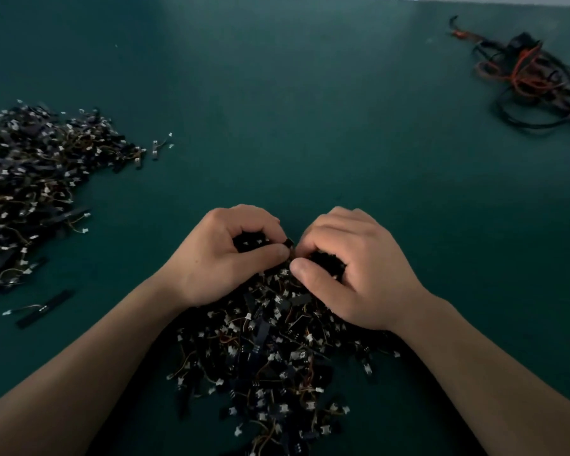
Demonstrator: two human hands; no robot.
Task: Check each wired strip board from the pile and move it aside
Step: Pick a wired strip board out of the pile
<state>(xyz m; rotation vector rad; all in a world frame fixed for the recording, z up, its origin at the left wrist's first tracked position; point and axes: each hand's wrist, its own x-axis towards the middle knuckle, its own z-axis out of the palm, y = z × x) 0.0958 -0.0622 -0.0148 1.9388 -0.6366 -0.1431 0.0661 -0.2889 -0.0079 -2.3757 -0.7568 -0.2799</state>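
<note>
A pile of small black strip boards (267,363) with thin wires and white connectors lies between my forearms at the near middle of the green table. My left hand (224,258) is curled over the far end of the pile and grips a bunch of black boards (254,243), its thumb pinching one at the tip. My right hand (352,268) is curled beside it, fingertips meeting the left, with black boards under its fingers. How many boards each hand holds is hidden.
A second, larger heap of the same wired boards (37,189) spreads along the left edge, with a single long black strip (45,307) lying loose below it. A tangle of black and red cables (533,80) sits at the far right. The green table surface (293,126) stretches between.
</note>
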